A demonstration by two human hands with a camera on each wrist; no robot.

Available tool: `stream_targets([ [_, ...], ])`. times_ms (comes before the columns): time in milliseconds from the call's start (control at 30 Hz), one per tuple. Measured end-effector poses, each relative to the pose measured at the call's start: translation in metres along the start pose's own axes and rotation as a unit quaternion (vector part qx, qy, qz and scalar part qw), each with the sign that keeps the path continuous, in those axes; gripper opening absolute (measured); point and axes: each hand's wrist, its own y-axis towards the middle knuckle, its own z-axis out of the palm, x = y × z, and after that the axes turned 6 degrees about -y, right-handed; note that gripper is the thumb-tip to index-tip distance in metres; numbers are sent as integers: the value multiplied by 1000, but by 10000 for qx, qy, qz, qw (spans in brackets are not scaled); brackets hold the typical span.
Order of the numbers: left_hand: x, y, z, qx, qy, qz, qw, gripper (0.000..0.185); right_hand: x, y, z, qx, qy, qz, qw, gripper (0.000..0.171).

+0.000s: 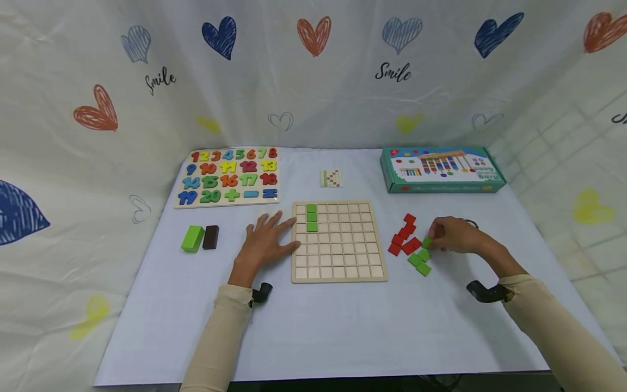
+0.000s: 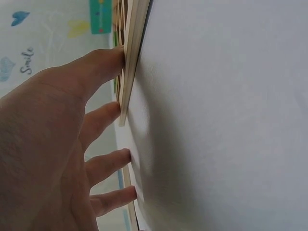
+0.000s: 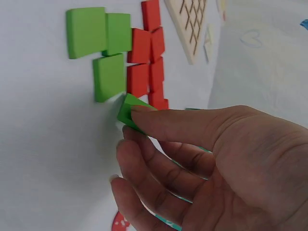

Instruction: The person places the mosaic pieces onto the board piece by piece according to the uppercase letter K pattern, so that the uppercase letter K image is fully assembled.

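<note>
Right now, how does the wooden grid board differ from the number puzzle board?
The wooden grid board has plain pale squares, three covered by green tiles; the number puzzle board carries colourful numerals and arithmetic signs. The wooden grid board lies nearer the person, with the left hand touching its edge; the number puzzle board lies farther back, to the left. Both rest flat on the white tabletop and have pale borders.

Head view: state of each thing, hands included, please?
Left hand: fingers spread, touching grid board
Right hand: pinching green tile
Grid board: flat, holding three seated green tiles
Loose green tiles: three, lying unplaced
Red tiles: loose, clustered
Number board: flat, bearing numerals
Box: closed
Card: flat
Green block, dark block: set down, apart
</note>
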Motion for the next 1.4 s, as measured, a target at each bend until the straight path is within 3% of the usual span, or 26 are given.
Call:
stream_targets([
  [233,0,0,2,-21,62,10,10000,75,15,4,-9,-495,21,-50,9988,30],
  [533,0,-2,0,72,138,-31,9999,75,60,26,-2,-1103,242,-622,9917,22],
  [733,1,-2,-1,41,206,16,9998,75,107,51,17,-1201,545,-1215,9838,17],
  [1000,0,-1,0,21,102,91,9999,74,174,84,61,-1064,756,-1956,9720,14],
  [1167,1,0,2,25,188,135,9997,74,191,97,80,-850,807,-2110,9704,12],
  [1400,2,1,0,15,197,74,9998,74,196,107,98,-820,841,-1895,9748,11],
])
